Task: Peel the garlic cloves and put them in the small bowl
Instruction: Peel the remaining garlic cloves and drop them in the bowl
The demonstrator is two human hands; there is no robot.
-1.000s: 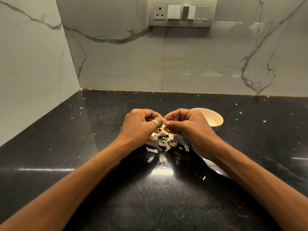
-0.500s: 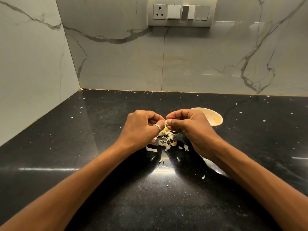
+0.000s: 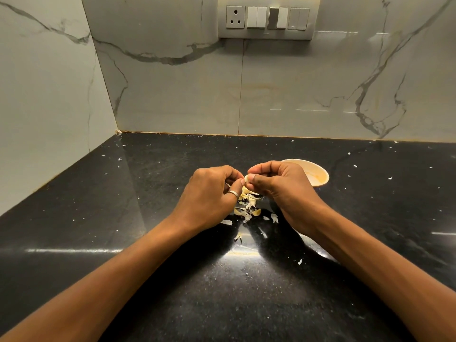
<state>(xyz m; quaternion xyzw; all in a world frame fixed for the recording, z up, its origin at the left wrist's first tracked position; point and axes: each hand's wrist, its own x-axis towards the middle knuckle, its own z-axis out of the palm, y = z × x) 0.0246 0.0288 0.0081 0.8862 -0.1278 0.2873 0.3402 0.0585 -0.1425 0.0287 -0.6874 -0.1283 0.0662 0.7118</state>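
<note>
Black stone table (image 3: 153,174), marble walls behind. Left hand (image 3: 212,193) and right hand (image 3: 283,191) meet, pinching a garlic clove (image 3: 246,178) above loose skins (image 3: 246,208); the small bowl (image 3: 323,185) sits just beyond the right hand.

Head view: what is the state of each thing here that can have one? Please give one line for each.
garlic clove: pinched between both hands above the countertop, mostly hidden.
left hand: fingers curled, pinches the garlic clove.
right hand: fingers curled, pinches the garlic clove.
small bowl: upright on the countertop, partly hidden behind the right hand.
garlic skins: loose, scattered under the hands.
socket: nothing plugged in.
</note>
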